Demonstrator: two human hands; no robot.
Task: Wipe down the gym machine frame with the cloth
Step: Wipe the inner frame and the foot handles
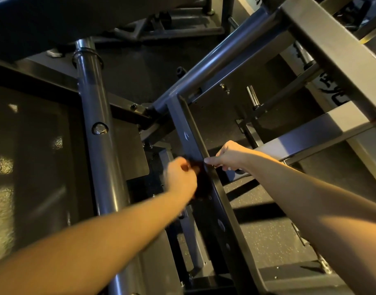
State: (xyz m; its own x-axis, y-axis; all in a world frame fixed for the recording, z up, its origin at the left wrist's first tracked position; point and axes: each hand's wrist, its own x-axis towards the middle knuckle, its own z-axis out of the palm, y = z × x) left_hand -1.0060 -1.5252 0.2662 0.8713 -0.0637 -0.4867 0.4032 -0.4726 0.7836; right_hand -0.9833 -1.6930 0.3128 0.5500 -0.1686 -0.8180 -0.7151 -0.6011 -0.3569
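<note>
Your left hand (180,177) holds the dark cloth (202,186) bunched in curled fingers, pressed against the slanted frame bar (189,135) (the hand is blurred). Just right of those fingers, your right hand (229,156) curls at the bar's edge, thumb touching it; whether it grips anything is unclear.

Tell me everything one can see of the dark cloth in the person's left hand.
The dark, reddish-black cloth looks soft and bunched, blurred by motion. The left hand grips it and presses it against the slanted dark-grey metal frame bar with holes. The thumb tip of the right hand lies near its upper edge; whether it touches is unclear.
</note>
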